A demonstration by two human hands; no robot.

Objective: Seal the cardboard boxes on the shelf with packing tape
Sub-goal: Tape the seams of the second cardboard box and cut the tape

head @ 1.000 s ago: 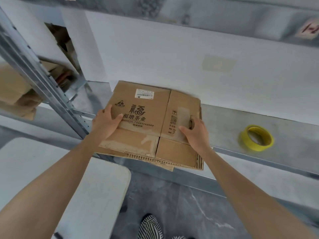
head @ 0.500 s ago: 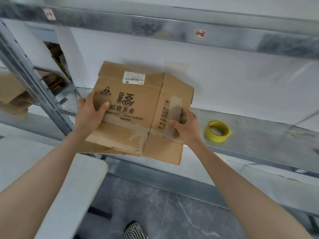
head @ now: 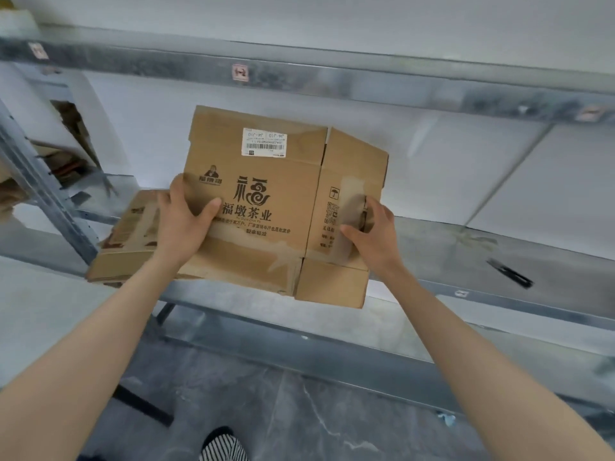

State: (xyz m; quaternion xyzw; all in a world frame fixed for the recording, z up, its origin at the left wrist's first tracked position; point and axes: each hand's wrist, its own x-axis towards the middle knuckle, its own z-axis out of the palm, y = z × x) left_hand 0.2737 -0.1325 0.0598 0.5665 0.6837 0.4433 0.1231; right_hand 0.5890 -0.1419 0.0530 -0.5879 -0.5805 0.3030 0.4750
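Observation:
A flattened brown cardboard box (head: 266,181) with black printed characters and a white barcode label is lifted off the metal shelf (head: 466,261) and tilted up toward me. My left hand (head: 183,221) grips its left edge, thumb on the printed face. My right hand (head: 369,227) holds the right panel at the handle cut-out, over old tape marks. A second flattened box (head: 129,234) lies on the shelf beneath and to the left. No tape roll is in view.
A black tool, possibly a cutter (head: 509,272), lies on the shelf to the right. A grey upright post (head: 43,194) stands at the left with more cardboard (head: 66,161) behind it. An upper shelf beam (head: 332,81) runs overhead. My striped shoe (head: 223,447) is below.
Both hands have raised the top box off the stack and tilted it upright, uncovering the box under it. The view has shifted, and the yellow tape roll has left the frame.

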